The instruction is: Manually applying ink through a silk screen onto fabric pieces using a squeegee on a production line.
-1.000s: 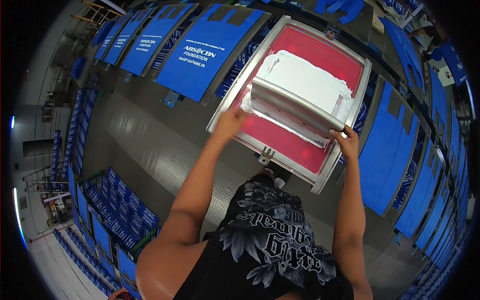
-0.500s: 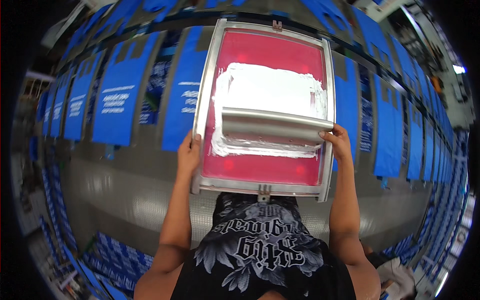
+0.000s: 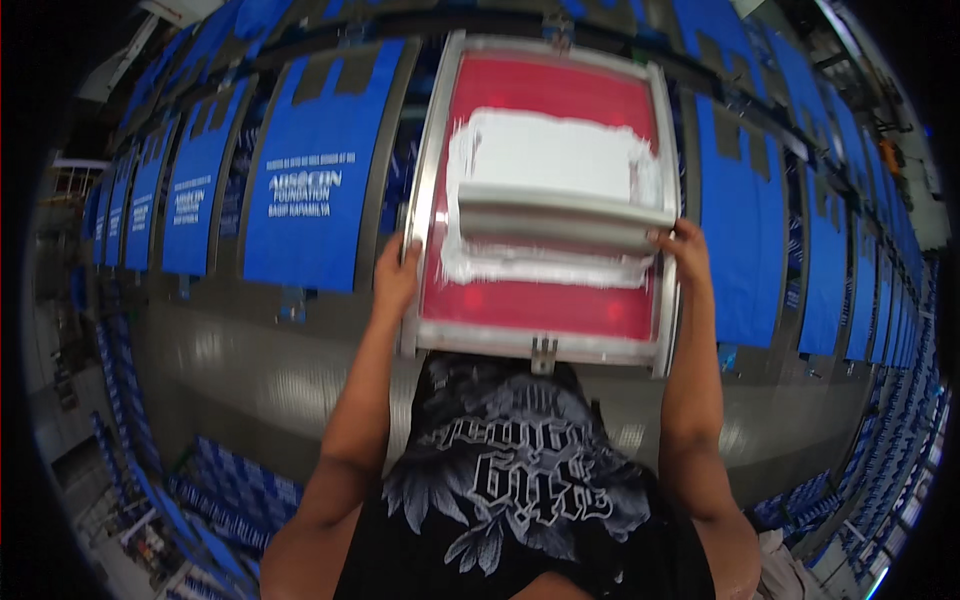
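Note:
A metal-framed printing screen (image 3: pixel 555 345) with red mesh (image 3: pixel 550 80) lies ahead of me, a broad patch of white ink (image 3: pixel 545 150) on it. A long metal squeegee (image 3: pixel 555 210) rests across the lower part of the ink. My left hand (image 3: pixel 397 272) is closed on the left rail of the screen frame. My right hand (image 3: pixel 685 255) is closed on the squeegee's right end, beside the right rail; whether it also holds that rail I cannot tell. Both are slightly blurred.
Rows of boards with blue printed fabric pieces (image 3: pixel 305 230) line both sides and the far rail. A grey floor (image 3: pixel 220 370) lies behind me, with blue racks (image 3: pixel 230 460) near the lower left. A pale piece of cloth (image 3: pixel 785 570) shows at lower right.
My left hand has moved from over the red mesh onto the left rail. The view has turned, and the screen now sits squarely before me, my right hand still on the squeegee.

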A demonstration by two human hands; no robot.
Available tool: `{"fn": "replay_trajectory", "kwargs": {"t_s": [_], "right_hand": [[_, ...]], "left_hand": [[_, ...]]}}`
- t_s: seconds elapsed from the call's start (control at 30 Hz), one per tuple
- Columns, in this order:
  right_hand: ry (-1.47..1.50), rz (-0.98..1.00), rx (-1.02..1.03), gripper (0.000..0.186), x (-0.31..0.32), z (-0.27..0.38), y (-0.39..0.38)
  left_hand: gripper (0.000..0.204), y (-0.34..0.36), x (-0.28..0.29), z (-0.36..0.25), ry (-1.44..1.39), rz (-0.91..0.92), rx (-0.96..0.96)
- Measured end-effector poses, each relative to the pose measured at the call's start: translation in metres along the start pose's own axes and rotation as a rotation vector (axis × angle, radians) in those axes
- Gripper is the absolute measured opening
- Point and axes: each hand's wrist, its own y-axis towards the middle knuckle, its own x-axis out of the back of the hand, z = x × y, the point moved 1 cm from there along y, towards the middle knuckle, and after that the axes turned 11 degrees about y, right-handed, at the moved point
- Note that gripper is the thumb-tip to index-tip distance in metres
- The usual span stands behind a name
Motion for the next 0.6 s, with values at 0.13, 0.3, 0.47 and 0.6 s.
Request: {"fn": "replay_trajectory", "kwargs": {"t_s": [0.13,0.3,0.47,0.6], "right_hand": [[0.047,0.092,-0.008,0.04,-0.01,-0.003,0.011],[0.138,0.124,-0.004,0.034,-0.011,-0.023,-0.006],[0.074,0.146,-0.01,0.037,-0.006,-0.027,-0.007],[0.08,0.138,-0.006,0.037,-0.01,-0.023,-0.011]], "left_hand": [[0.051,0.003,-0.004,-0.009,0.014,0.028,0.145],[0.053,0.003,-0.009,0.022,0.047,0.002,0.092],[0.049,0.0,-0.011,0.016,-0.055,0.026,0.165],[0.05,-0.006,-0.012,0.011,-0.022,0.04,0.161]]}}
